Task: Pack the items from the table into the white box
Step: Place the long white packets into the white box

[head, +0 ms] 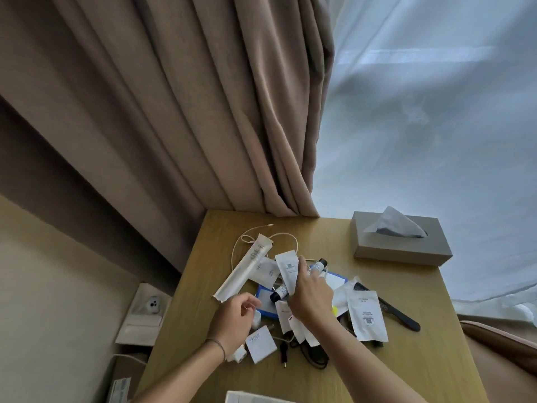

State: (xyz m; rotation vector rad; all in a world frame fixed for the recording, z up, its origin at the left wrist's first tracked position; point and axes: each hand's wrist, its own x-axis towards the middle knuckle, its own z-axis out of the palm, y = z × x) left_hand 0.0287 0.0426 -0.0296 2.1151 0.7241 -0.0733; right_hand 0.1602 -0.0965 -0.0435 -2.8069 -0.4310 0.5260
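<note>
A wooden desk (377, 359) holds a scatter of small items. The left hand (235, 318) hovers loosely curled, fingers half open and holding nothing, just above a white charger block (260, 347). Beyond it lies a long paper-wrapped packet (245, 269) over a coiled white cable (261, 237). To its right, the right hand (311, 298) pinches a white sachet (287, 270) between thumb and fingers. Right of that hand lie another white sachet (367, 314) and a black comb (398, 314), with a grey tissue box (398, 245) beyond them. The white box's edge (250, 397) shows nearest the camera, between the forearms.
</note>
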